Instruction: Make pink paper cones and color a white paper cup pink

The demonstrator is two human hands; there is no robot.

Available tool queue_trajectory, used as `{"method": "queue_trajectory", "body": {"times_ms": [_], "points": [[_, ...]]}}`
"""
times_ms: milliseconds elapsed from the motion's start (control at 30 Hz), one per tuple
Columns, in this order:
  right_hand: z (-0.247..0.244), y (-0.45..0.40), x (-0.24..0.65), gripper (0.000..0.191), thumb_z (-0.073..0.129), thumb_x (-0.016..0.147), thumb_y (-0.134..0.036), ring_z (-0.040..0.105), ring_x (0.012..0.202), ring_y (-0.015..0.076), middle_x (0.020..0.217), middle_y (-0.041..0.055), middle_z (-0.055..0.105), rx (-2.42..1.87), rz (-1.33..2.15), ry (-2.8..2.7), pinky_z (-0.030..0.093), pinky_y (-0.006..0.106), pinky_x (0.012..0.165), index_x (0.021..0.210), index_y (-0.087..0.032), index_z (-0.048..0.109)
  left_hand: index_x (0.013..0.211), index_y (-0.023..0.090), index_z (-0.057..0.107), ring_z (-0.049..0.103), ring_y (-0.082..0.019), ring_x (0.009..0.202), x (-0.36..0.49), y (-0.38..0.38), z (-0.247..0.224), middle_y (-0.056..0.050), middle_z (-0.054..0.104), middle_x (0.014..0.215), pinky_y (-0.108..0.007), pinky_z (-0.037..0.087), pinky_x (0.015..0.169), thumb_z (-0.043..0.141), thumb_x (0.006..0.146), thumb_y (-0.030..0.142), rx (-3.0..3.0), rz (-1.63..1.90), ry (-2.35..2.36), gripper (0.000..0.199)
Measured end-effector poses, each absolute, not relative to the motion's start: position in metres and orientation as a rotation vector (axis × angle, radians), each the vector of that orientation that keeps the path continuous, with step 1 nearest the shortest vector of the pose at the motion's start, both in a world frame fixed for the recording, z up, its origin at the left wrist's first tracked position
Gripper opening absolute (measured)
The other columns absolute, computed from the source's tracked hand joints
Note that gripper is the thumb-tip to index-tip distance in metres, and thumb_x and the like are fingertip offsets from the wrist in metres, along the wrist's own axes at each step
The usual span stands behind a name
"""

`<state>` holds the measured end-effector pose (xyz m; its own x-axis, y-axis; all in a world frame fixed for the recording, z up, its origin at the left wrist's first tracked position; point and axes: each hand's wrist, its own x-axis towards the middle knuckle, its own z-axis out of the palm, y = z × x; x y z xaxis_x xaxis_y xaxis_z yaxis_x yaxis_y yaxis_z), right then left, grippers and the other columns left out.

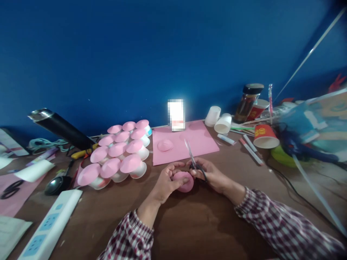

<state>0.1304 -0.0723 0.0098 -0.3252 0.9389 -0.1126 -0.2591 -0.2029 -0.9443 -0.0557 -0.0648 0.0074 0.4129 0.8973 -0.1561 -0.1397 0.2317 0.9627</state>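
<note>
The left hand is closed in a pinch on a small pink paper disc, thumb lying across its upper face, the other fingers curled around the far edge and partly hidden behind it. The disc sits low in the middle, just above the bare brown bench. The right hand, right beside it, is curled around the dark handles of the scissors; their blades point away, over the near part of a pink sheet. The fingers cover part of the handle loops, and I cannot tell how far apart the blades stand. Whether the right fingertips touch the disc is also unclear.

A pixelated patch hides whatever is at the sheet's far edge. To the left, pink cones cover much of the cups beneath. The power strip is cut off by the bottom edge, and the clutter at far right is blurred.
</note>
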Motion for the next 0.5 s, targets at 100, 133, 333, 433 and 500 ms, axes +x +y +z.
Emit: {"method": "queue_trajectory", "body": {"times_ms": [100,133,333,433,500], "points": [[0.0077,-0.0728,0.1289,0.039,0.080,0.064,-0.034,0.057,0.077,0.0126,0.086,0.0002,0.063,-0.892,1.690,-1.170,0.044,0.024,0.071,0.096,-0.020,0.063,0.110,0.015,0.055,0.065,-0.018,0.091,-0.0531,-0.0656,0.0074,-0.009,0.069,0.099,-0.029,0.050,0.081,0.077,0.066,0.022,1.117,0.844,0.823,0.050],[0.0072,-0.0728,0.1282,0.038,0.081,0.064,-0.033,0.057,0.077,0.0126,0.087,0.0000,0.064,-0.886,1.692,-1.180,0.044,0.024,0.073,0.096,-0.020,0.063,0.112,0.016,0.054,0.065,-0.019,0.091,-0.0524,-0.0658,0.0074,-0.009,0.069,0.099,-0.031,0.050,0.082,0.077,0.067,0.021,1.108,0.849,0.811,0.051],[0.0087,-0.0732,0.1264,0.036,0.082,0.062,-0.031,0.056,0.079,0.0131,0.084,-0.0012,0.064,-0.957,1.657,-1.113,0.044,0.025,0.073,0.093,-0.022,0.066,0.117,0.017,0.051,0.065,-0.018,0.088,-0.0531,-0.0668,0.0074,-0.009,0.069,0.098,-0.028,0.048,0.078,0.074,0.072,0.025,1.066,0.876,0.810,0.051],[0.0099,-0.0734,0.1264,0.039,0.083,0.058,-0.030,0.055,0.073,0.0120,0.078,-0.0024,0.063,-1.016,1.633,-1.001,0.044,0.024,0.069,0.092,-0.021,0.066,0.118,0.017,0.051,0.064,-0.017,0.088,-0.0554,-0.0672,0.0068,-0.010,0.068,0.101,-0.027,0.047,0.076,0.062,0.082,0.033,1.011,0.916,0.806,0.041],[0.0103,-0.0734,0.1257,0.041,0.085,0.055,-0.029,0.055,0.068,0.0110,0.077,-0.0026,0.063,-1.017,1.633,-0.904,0.044,0.023,0.065,0.091,-0.021,0.066,0.118,0.018,0.052,0.063,-0.019,0.093,-0.0564,-0.0677,0.0071,-0.011,0.065,0.108,-0.028,0.046,0.078,0.058,0.085,0.036,0.959,0.946,0.779,0.038]]}}
